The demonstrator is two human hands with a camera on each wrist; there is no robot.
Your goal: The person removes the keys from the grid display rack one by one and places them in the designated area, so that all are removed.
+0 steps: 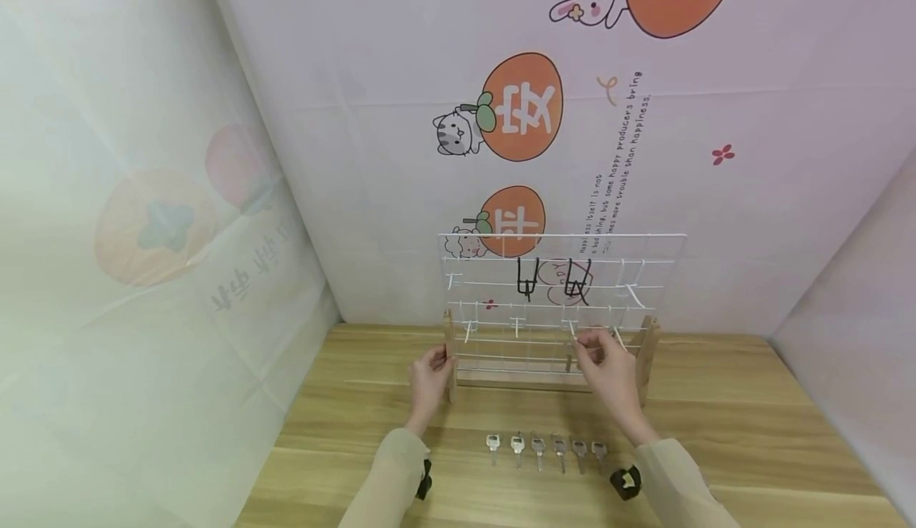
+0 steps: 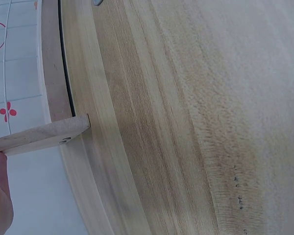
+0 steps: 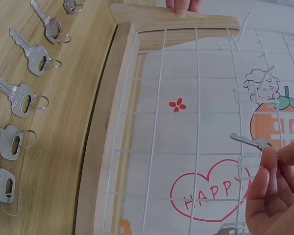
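Note:
A white wire grid rack (image 1: 529,370) with wooden side posts stands on the table, and several white and black hooks hang on its mesh. My left hand (image 1: 430,377) grips the left wooden post (image 2: 49,134); in the left wrist view only part of that hand shows. My right hand (image 1: 607,365) is in front of the mesh, by a white hook (image 1: 569,328) in the lower row. Thumb and fingertips pinch a silver key (image 3: 250,140) by its ring end, its blade pointing down toward the rack's base. The ring is mostly hidden by the fingers.
Several silver keys with rings (image 1: 538,445) lie in a row on the wooden table (image 1: 358,448) before the rack. Another metal piece (image 3: 230,230) shows partly at the bottom of the right wrist view. A printed cloth wall (image 1: 386,194) stands behind the rack.

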